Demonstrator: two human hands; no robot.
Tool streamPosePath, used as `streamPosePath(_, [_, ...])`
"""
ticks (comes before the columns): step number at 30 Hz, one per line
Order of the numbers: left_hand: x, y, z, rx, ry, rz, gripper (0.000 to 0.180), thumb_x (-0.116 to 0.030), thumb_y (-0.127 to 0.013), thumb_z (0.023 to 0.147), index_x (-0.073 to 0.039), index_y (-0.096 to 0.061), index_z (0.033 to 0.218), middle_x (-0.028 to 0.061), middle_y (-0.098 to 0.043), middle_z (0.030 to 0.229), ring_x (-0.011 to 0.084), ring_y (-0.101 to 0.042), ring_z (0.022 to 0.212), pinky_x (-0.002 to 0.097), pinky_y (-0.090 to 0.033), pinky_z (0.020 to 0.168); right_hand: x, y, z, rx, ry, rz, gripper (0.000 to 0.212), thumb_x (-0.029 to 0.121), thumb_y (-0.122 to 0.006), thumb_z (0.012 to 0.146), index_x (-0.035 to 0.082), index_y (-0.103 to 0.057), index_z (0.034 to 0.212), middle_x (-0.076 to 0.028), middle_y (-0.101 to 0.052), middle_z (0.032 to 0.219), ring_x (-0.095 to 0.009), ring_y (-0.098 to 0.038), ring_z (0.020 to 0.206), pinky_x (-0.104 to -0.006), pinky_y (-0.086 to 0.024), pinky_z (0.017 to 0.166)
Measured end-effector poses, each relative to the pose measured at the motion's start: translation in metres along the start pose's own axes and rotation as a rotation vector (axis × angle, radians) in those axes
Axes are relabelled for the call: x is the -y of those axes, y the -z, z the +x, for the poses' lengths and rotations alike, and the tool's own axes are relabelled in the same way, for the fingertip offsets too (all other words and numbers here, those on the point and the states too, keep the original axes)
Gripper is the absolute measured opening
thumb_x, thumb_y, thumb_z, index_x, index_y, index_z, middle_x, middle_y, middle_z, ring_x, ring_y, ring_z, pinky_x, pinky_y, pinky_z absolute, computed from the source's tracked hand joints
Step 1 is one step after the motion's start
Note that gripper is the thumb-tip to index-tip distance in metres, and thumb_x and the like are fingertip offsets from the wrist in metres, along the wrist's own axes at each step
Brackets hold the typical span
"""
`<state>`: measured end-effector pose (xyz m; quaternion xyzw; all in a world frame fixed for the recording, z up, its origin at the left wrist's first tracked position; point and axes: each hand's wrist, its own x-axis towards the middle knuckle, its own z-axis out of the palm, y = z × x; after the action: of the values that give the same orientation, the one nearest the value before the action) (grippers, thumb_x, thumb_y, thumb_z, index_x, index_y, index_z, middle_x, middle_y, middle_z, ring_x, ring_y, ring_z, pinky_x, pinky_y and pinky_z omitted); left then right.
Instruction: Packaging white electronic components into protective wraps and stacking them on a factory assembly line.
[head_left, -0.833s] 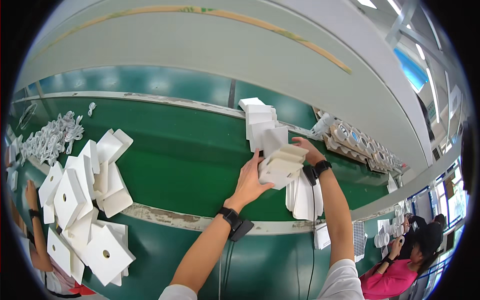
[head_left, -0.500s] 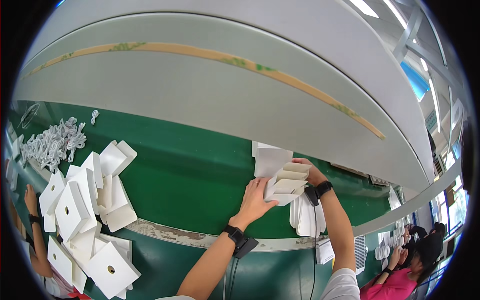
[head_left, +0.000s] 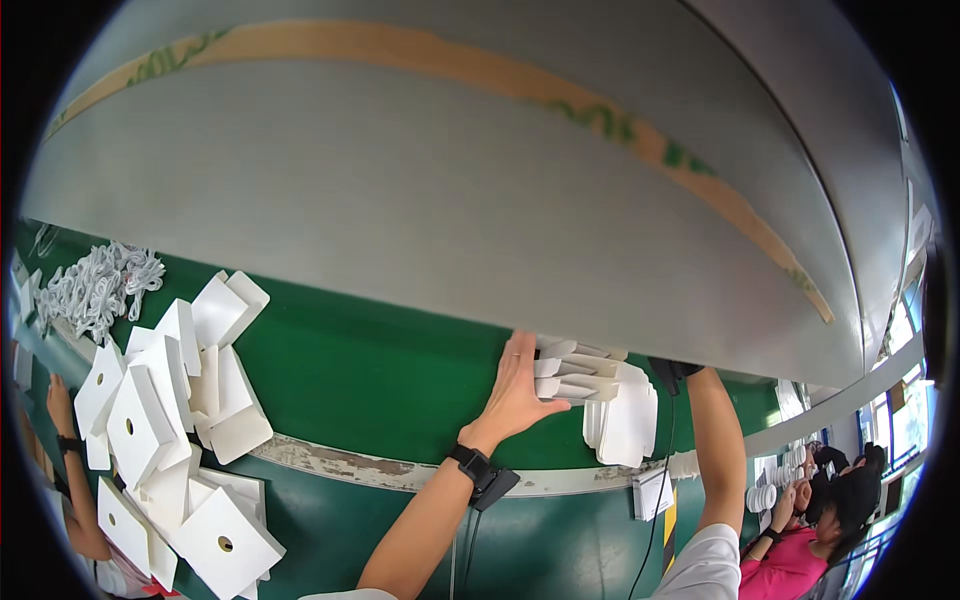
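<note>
My left hand [head_left: 518, 388] cups the left side of a small stack of folded white card pieces [head_left: 578, 378] on the green table. Its fingers reach along the far left side and its thumb lies at the near edge, so the stack sits between them. Beside the stack, to the right, lie flat white card blanks [head_left: 622, 418]. My right forearm [head_left: 715, 440] runs up under the edge of the grey panel. The panel hides my right hand; only the black band [head_left: 680, 369] at the wrist shows.
White boxes [head_left: 142, 425] with round holes are heaped at the left, with a pile of bundled white cables [head_left: 100, 290] behind them. A grey panel [head_left: 380, 190] overhangs the table. A co-worker's arm [head_left: 70, 470] shows far left; a person in pink [head_left: 800, 550] sits far right.
My right hand has left the folded cards and gone right, under the panel. The folded cards have come down beside the blanks, with my left hand still on them. The panel fills more of the view.
</note>
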<state>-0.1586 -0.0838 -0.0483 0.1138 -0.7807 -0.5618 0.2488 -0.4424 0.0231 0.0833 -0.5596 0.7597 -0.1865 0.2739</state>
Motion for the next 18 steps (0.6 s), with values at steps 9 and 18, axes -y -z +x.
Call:
streamPosePath(9, [-0.001,-0.002,0.004,0.053,-0.067,-0.081,0.112,-0.027,-0.094,0.066,0.002,-0.031,0.154,0.028,-0.039,0.154,0.0451,-0.034,0.145,0.0489,-0.033,0.121,-0.022,-0.086,-0.071,-0.517,-0.009,0.813,0.048,0.043,-0.047,0.107,0.008,-0.059,0.137,-0.009,-0.065,0.134,-0.025,-0.061,0.12,-0.0403,-0.048,0.101])
streamPosePath(18, [-0.008,0.006,-0.002,-0.025,-0.078,-0.071,0.127,-0.028,-0.095,0.063,-0.001,-0.018,0.159,0.0264,-0.025,0.159,0.0461,-0.028,0.148,0.0523,-0.03,0.123,0.033,-0.153,-0.04,-0.452,0.001,1.372,0.053,0.052,-0.037,0.108,0.012,-0.052,0.141,-0.007,-0.063,0.132,-0.026,-0.061,0.122,-0.0404,-0.05,0.105])
